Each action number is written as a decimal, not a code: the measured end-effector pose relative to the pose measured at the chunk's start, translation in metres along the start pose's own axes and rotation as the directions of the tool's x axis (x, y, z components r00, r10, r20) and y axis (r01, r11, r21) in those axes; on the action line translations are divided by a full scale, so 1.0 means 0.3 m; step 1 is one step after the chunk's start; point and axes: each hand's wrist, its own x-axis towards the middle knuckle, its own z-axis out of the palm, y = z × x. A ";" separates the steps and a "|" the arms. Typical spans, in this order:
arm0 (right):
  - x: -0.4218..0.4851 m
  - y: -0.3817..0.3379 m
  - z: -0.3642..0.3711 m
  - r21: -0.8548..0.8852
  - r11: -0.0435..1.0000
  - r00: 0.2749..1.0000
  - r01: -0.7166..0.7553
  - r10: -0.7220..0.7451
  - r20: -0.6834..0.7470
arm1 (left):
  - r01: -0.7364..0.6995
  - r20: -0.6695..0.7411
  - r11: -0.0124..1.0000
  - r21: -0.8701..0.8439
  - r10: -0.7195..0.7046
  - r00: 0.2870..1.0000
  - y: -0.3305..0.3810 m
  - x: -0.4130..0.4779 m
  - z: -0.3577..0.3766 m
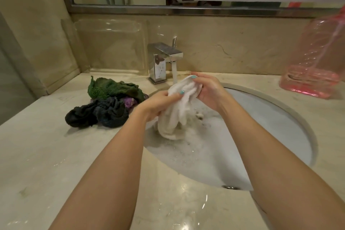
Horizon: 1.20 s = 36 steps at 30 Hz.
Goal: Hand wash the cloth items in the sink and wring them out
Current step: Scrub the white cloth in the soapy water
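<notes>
The white cloth is showing as soft, fuzzy towelling, soaked and matt, bunching in thick folds. The faucet is gleaming: polished chrome metal, mirror-bright. The sink is looking like smooth glazed ceramic, its water frothing with suds. The countertop is shining as polished pale stone, wet patches glinting. The green cloth is reading as nubbly and matt, the dark cloth as crinkled and dull. The pink container is glistening as clear, thin plastic; the clear tray is looking glossy and see-through.
</notes>
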 end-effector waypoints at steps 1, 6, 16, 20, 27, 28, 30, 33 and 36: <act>0.000 0.006 0.000 -0.022 1.000 1.000 0.010 -0.010 0.012 | -0.037 -0.030 0.994 -0.106 0.034 0.999 -0.004 0.009 -0.006; -0.013 0.089 0.022 -0.298 0.921 0.965 -0.251 0.262 -0.002 | -0.238 -0.197 0.840 -0.487 0.160 0.967 -0.004 0.026 -0.009; 0.008 0.079 0.064 -0.320 0.944 0.991 -0.079 0.041 -0.124 | -0.212 -0.513 0.945 -0.248 0.057 0.856 0.033 0.051 0.018; 0.013 0.093 0.142 -0.391 0.919 0.998 -0.053 0.036 -0.050 | -0.218 -0.505 0.956 -0.194 0.093 0.858 0.051 0.048 0.071; 0.066 0.092 0.140 -0.422 0.903 0.847 -0.084 -0.158 -0.508 | -0.322 -0.423 0.937 0.135 0.348 0.837 0.107 0.011 0.183; 0.055 0.096 0.142 -0.426 0.902 0.846 -0.076 -0.168 -0.506 | -0.333 -0.427 0.928 0.167 0.373 0.824 0.107 0.020 0.175; 0.016 0.098 0.174 -0.522 0.852 0.873 -0.031 -0.231 -0.429 | -0.276 -0.494 0.957 0.087 0.282 0.822 0.091 0.053 0.140; -0.035 0.101 0.202 -0.633 0.771 0.912 0.067 -0.305 -0.275 | -0.210 -0.518 0.968 -0.137 0.111 0.848 0.055 0.072 0.097; 0.018 0.096 0.137 -0.625 0.780 0.906 -0.015 -0.253 -0.338 | -0.250 -0.396 0.955 -0.161 0.169 0.903 0.078 0.032 0.127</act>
